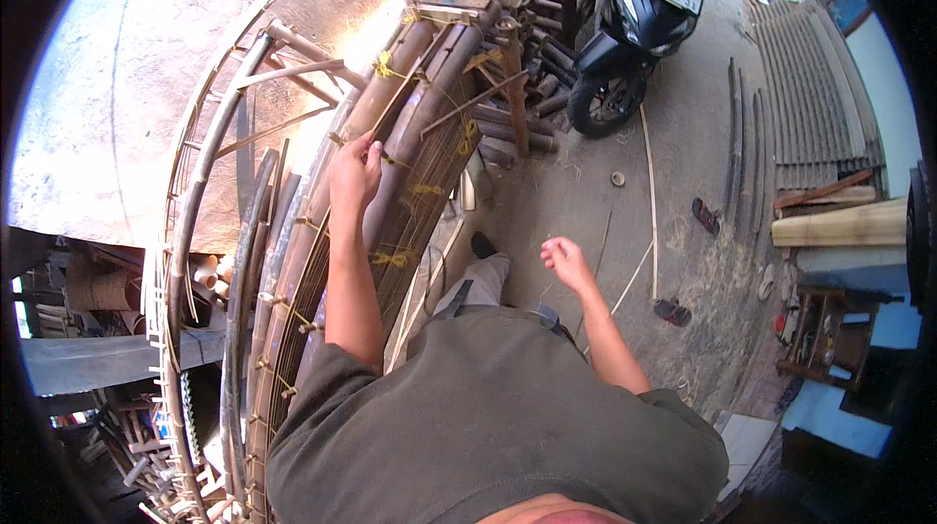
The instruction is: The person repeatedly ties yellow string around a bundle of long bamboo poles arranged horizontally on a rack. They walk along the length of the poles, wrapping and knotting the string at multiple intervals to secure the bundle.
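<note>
My left hand [353,175] reaches over a long bamboo frame to my left. Its thumb and fingers close on a thin bamboo strip [422,63] that runs up along the poles; the grip itself is partly hidden. Thick brown bamboo poles [426,114] lie side by side under and beyond that hand. Yellow ties [385,63] bind the frame, some knotted with loose ends. Away from the frame, my right hand [564,259] hangs in the air over the floor, its fingers curled in with nothing visible in them.
A black motorbike [634,26] stands ahead, beside stacked dark bamboo poles [551,65]. Thin strips [648,192], a tape-like ring [618,179] and dark sandals [672,311] lie on the floor. Corrugated sheets [815,85] lean at the right, near a wooden shelf [830,329].
</note>
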`<control>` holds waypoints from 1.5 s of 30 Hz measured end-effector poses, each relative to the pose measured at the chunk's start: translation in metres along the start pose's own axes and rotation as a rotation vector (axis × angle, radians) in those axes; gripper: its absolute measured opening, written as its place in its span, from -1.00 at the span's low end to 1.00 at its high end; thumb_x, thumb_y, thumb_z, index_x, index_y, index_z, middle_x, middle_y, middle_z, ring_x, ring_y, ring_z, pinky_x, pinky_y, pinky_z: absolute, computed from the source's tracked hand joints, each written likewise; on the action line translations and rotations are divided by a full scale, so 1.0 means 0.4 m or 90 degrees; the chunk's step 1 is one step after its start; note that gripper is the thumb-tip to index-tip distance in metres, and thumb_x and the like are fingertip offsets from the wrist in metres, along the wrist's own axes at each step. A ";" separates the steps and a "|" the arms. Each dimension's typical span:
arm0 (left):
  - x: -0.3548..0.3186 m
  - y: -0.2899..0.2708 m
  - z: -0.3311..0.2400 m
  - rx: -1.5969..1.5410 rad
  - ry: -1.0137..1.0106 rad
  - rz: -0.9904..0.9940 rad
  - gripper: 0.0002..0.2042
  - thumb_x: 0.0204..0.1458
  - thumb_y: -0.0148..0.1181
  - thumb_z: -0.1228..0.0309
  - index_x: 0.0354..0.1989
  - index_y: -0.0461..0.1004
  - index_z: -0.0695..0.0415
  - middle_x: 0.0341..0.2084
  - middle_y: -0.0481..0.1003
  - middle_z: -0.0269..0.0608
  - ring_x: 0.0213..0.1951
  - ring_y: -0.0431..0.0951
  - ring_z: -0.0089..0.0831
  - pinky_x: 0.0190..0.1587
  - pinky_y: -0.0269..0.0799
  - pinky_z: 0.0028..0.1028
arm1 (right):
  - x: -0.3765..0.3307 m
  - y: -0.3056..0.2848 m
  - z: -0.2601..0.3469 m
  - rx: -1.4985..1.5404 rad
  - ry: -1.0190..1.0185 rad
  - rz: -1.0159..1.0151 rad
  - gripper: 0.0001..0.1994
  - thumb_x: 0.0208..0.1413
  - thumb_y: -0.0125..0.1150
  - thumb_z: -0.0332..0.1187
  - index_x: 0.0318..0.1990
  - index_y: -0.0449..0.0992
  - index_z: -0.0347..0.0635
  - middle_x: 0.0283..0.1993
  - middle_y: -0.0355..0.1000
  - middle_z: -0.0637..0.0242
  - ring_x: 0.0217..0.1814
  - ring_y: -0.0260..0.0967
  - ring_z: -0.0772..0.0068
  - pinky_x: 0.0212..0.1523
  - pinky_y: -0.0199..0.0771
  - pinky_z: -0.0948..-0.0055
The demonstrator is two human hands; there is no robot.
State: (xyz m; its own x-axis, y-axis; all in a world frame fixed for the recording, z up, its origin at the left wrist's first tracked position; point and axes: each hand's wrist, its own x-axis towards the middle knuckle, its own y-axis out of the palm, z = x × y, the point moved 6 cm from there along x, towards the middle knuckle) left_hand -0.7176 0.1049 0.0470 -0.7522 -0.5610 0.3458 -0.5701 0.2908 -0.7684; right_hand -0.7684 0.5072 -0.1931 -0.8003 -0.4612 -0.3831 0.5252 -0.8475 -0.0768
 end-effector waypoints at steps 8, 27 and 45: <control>0.247 0.200 0.097 0.104 -0.074 0.222 -0.81 0.02 0.20 0.31 -0.35 0.63 0.16 -0.38 0.57 0.12 -0.25 0.59 -0.01 -0.14 0.47 -0.14 | 0.232 0.122 0.114 -0.132 -0.008 0.207 -0.81 0.25 0.06 -0.31 -0.19 0.50 -0.24 -0.38 0.48 0.41 -0.39 0.37 0.62 -0.35 0.41 0.51; 0.358 0.379 0.102 0.052 -0.232 0.117 -0.80 0.12 0.05 0.33 -0.22 0.50 0.17 -0.37 0.56 0.15 -0.24 0.56 0.14 -0.13 0.44 -0.01 | 0.730 0.375 0.595 0.598 0.378 0.281 -0.74 0.25 0.03 -0.14 -0.12 0.49 -0.09 -0.24 0.44 0.40 -0.21 0.38 0.51 -0.13 0.44 0.43; 0.354 0.401 0.099 -0.023 -0.297 0.027 -0.77 0.19 0.02 0.29 -0.21 0.56 0.12 -0.37 0.54 0.15 -0.28 0.56 0.12 -0.23 0.44 -0.03 | 0.913 0.771 0.976 -0.027 -0.093 0.749 -0.54 0.28 -0.01 0.03 -0.41 0.58 -0.17 -0.60 0.42 0.32 -0.55 0.36 0.46 -0.40 0.42 0.35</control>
State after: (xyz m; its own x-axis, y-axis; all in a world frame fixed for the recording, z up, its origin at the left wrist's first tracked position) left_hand -0.9026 0.0415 -0.0485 -0.5508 -0.8341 0.0301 -0.5595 0.3423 -0.7549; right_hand -1.0115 -0.0252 0.0026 0.1560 -0.9791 -0.1302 0.9672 0.1247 0.2214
